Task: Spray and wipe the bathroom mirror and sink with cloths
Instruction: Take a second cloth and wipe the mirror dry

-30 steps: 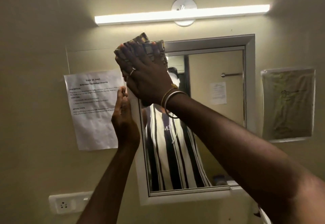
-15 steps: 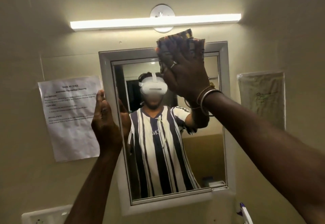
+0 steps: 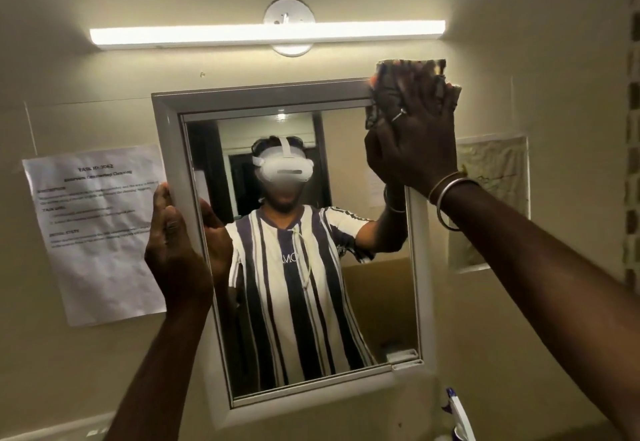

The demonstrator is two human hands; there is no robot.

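Note:
A white-framed mirror point(image 3: 346, 302) hangs on the beige wall and reflects a person in a striped shirt. My right hand point(image 3: 414, 142) presses a folded patterned cloth point(image 3: 408, 75) flat against the mirror's top right corner, over the frame. My left hand point(image 3: 173, 246) grips the mirror's left edge at mid height, fingers wrapped around the frame. The sink is out of view.
A lit tube light point(image 3: 266, 35) runs above the mirror. A printed paper sheet point(image 3: 93, 232) is taped to the wall on the left, a plastic-covered sheet point(image 3: 495, 198) on the right. A spray bottle's top point(image 3: 459, 413) shows at the bottom right.
My right hand has swept the cloth along the mirror's top from the left corner to the right corner. My left hand has stayed on the left edge.

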